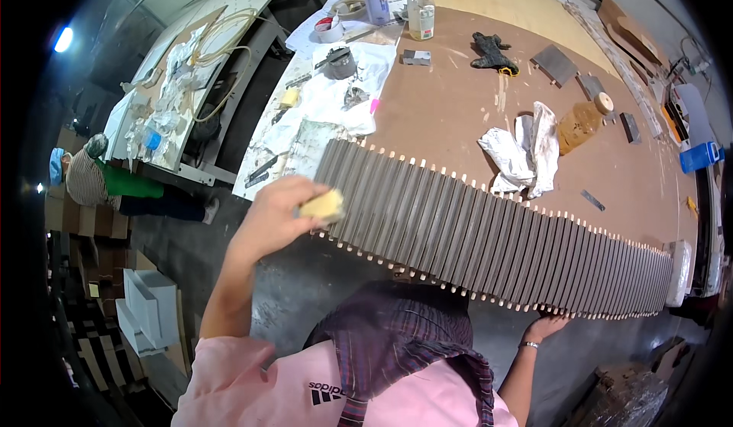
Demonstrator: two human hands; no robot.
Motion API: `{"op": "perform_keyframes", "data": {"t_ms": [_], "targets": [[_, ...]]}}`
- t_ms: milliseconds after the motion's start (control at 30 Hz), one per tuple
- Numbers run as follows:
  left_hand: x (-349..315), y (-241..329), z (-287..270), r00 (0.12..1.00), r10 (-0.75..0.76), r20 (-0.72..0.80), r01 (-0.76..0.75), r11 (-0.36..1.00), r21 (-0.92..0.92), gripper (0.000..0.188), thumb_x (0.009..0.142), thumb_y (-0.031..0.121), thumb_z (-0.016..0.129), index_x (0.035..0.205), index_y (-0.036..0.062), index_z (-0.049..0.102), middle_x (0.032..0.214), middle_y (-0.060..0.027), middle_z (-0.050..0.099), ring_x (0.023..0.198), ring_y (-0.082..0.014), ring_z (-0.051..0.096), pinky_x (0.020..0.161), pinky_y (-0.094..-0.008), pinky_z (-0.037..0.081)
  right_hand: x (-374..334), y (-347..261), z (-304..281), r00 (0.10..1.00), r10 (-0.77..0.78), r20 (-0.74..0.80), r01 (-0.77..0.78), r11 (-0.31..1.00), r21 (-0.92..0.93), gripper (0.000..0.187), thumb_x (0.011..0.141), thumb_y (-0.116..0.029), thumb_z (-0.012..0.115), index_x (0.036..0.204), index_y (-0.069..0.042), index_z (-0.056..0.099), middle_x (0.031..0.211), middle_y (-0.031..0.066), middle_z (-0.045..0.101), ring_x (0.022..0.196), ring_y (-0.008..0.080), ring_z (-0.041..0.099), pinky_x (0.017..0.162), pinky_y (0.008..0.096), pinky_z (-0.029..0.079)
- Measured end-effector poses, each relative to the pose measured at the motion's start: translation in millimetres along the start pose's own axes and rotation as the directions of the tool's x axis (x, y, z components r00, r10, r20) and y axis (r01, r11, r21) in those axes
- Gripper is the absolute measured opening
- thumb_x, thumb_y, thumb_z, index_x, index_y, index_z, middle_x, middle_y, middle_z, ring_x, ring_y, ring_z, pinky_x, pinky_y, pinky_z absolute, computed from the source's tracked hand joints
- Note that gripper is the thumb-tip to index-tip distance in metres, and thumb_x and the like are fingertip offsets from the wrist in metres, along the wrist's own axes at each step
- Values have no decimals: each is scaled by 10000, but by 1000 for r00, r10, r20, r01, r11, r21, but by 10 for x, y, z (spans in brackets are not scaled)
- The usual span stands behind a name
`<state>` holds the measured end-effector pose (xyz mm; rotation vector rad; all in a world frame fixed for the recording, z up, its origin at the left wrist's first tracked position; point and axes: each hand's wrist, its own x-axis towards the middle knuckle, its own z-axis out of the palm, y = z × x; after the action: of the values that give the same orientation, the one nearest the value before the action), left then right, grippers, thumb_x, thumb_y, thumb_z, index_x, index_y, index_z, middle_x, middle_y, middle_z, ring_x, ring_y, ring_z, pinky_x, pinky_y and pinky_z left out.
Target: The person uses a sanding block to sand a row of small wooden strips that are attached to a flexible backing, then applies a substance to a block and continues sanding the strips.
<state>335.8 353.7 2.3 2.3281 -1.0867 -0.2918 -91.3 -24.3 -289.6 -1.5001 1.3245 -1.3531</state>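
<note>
A long row of dark grey-brown slats [458, 225] with pale pegs at both ends stretches from beside my left hand to the far right, overhanging the table's near edge. My left hand [279, 217] is closed around a yellow sponge [324, 206], close to the left end of the row; whether the sponge touches the slats I cannot tell. At the row's near edge, towards the right, my right hand [545, 325] reaches up against the underside. Its fingers are mostly hidden by the slats.
Behind the row, the brown tabletop [443, 91] bears white cloths [527, 152], a bottle of amber liquid [582, 124], a dark glove [492, 51] and grey blocks [555, 65]. Cups and tools lie on white sheets at back left. A person [95, 179] is at the far left.
</note>
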Motion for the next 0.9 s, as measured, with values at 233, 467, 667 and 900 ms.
{"op": "perform_keyframes", "data": {"t_ms": [233, 467, 667, 900], "targets": [[-270, 34, -38, 955, -8, 297, -15, 997, 73, 463, 680, 141, 837, 1117, 30, 734, 969, -128, 705, 919, -347, 665, 851, -403, 528, -14, -172, 14, 996, 90, -16, -89, 994, 68, 301, 1070, -236, 437, 1214, 18, 512, 1132, 59, 562, 959, 148, 532, 814, 287, 476], [332, -86, 193, 990, 68, -123, -73, 997, -31, 394, 760, 121, 809, 1119, -10, 717, 1012, -140, 707, 950, -296, 675, 844, -360, 519, 62, 99, -44, 985, 165, 51, -170, 977, 131, 359, 1081, -255, 434, 1286, 36, 485, 1215, 84, 568, 1029, 162, 555, 884, 308, 486], [264, 66, 308, 996, 86, -8, -84, 988, 129, 412, 748, 104, 798, 1147, 35, 722, 1058, -126, 706, 983, -326, 663, 908, -398, 515, 21, -20, -84, 984, 169, 62, -171, 985, 33, 422, 1099, -237, 407, 1404, 54, 409, 1335, 106, 533, 1159, 200, 546, 990, 340, 471], [89, 257, 32, 991, -39, 131, 15, 984, 180, 397, 778, 257, 798, 1134, 90, 745, 998, -117, 706, 977, -319, 661, 877, -420, 519, 12, 161, -164, 981, 176, 86, -182, 981, 67, 426, 1092, -234, 412, 1408, 51, 412, 1352, 120, 524, 1177, 199, 535, 1015, 352, 459]]}}
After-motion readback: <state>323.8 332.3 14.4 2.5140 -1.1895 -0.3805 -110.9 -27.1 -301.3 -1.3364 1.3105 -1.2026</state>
